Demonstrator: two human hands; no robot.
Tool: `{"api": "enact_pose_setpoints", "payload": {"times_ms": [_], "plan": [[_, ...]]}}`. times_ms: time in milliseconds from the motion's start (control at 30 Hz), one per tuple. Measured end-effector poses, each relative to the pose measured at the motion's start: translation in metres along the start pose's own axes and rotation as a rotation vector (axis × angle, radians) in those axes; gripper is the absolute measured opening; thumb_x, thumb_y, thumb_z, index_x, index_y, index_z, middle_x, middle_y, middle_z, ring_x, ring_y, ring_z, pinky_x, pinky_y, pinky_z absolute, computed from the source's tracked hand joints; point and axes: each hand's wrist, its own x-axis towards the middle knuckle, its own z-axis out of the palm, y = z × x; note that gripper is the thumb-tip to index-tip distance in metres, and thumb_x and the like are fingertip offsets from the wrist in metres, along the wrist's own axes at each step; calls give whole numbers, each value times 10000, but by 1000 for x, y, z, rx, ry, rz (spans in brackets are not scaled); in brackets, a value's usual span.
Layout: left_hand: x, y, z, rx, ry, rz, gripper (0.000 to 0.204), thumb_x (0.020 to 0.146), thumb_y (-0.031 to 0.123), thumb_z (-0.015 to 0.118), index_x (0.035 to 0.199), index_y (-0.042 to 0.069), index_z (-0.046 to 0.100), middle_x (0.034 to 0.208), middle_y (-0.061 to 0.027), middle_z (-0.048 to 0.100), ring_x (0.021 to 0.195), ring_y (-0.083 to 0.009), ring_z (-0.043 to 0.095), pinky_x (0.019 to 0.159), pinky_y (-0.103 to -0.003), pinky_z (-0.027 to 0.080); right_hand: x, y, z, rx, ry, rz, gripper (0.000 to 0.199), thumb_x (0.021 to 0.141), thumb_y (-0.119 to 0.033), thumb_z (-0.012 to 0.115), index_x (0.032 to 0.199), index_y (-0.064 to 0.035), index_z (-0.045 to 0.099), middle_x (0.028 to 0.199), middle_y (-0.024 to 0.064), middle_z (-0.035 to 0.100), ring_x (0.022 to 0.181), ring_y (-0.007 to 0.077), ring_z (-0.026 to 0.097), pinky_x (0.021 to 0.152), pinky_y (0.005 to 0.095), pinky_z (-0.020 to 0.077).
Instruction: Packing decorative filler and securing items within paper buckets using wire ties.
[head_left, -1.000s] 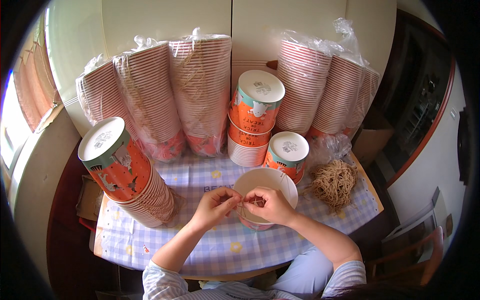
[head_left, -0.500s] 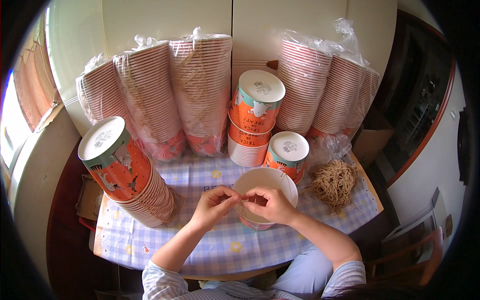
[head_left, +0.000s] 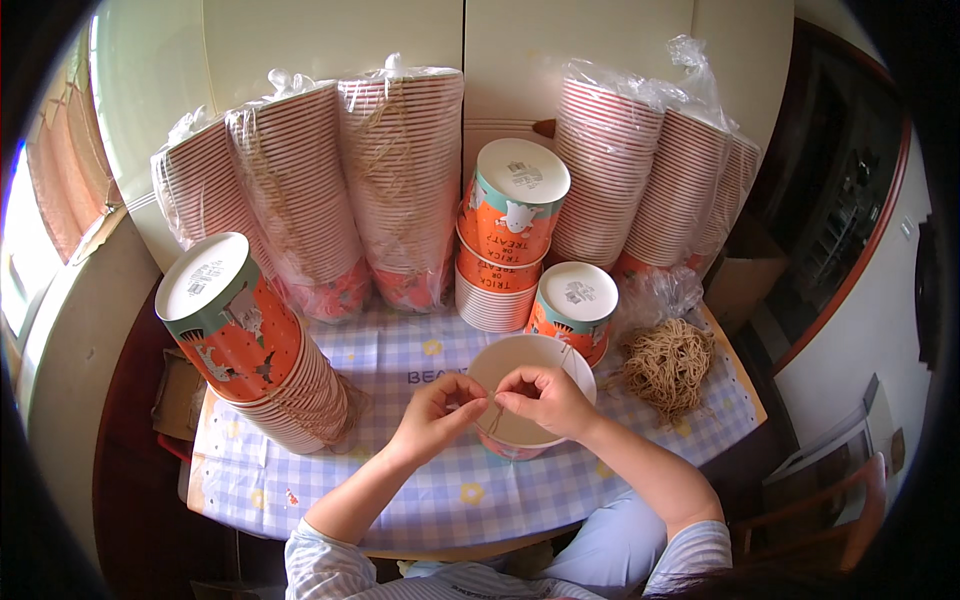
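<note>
An open paper bucket [head_left: 525, 352] stands upright before me, its pale inside facing up. Over its near left rim, my left hand [head_left: 438, 412] and my right hand [head_left: 550, 402] meet fingertip to fingertip. Both pinch a thin tan paper cord [head_left: 496, 421], whose strands hang down at the bucket's rim. Whether the cord is knotted is too small to make out. Another bit of cord [head_left: 566, 353] shows at the bucket's far right rim. A tangled heap of tan cords [head_left: 667, 370] lies right of the bucket.
An orange upturned bucket stack [head_left: 240, 330] with cords stands at left. Behind the open bucket are a short upturned bucket [head_left: 575, 300] and a taller stack [head_left: 512, 225]. Plastic-wrapped bucket stacks [head_left: 400, 180] line the back of the checked tablecloth [head_left: 390, 500].
My fingertips have parted slightly and shifted a little, the right hand moving up and right. More of the cord now shows between them. The bucket stays in place.
</note>
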Motion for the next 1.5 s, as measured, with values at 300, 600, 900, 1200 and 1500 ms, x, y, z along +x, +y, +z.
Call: {"api": "enact_pose_setpoints", "payload": {"times_ms": [300, 600, 900, 1200, 1500], "plan": [[-1, 3, 8, 588, -72, 148, 164, 735, 144, 645, 840, 31, 589, 755, -61, 561, 567, -104, 480, 500, -233, 386, 2, 8, -4, 76, 25, -3, 90, 799, -116, 581, 828, -31, 567, 746, -24, 555, 673, 30, 501, 614, 183, 426], [-2, -8, 5, 175, -93, -24, 131, 802, 111, 584, 845, -7, 546, 781, -38, 594, 639, -49, 496, 562, -203, 412, 2, 11, -3, 122, 4, 2, 81, 798, -98, 574, 834, -31, 546, 773, -17, 543, 703, 37, 507, 629, 188, 433], [0, -2, 0, 63, -104, -37, 108, 828, 91, 549, 864, -7, 520, 801, -30, 575, 744, -65, 535, 668, -206, 443, 2, 12, -3, 174, 9, -20, 156, 809, -37, 538, 962, -31, 512, 844, -4, 550, 743, 44, 520, 670, 178, 438], [2, -5, 0, 9, -115, -8, 107, 831, 89, 546, 866, -7, 515, 796, -32, 572, 737, -69, 538, 663, -204, 444, 3, 4, -6, 129, -85, 72, 174, 832, -61, 508, 997, -16, 542, 865, -3, 567, 800, 48, 536, 684, 188, 443], [2, -5, -1, 19, -125, -53, 108, 834, 91, 540, 874, -7, 524, 805, -25, 561, 748, -76, 535, 679, -212, 442, 3, 9, -6, 68, -80, -30, 145, 830, -136, 565, 907, -17, 591, 855, 12, 595, 798, 69, 542, 701, 206, 439]]}}
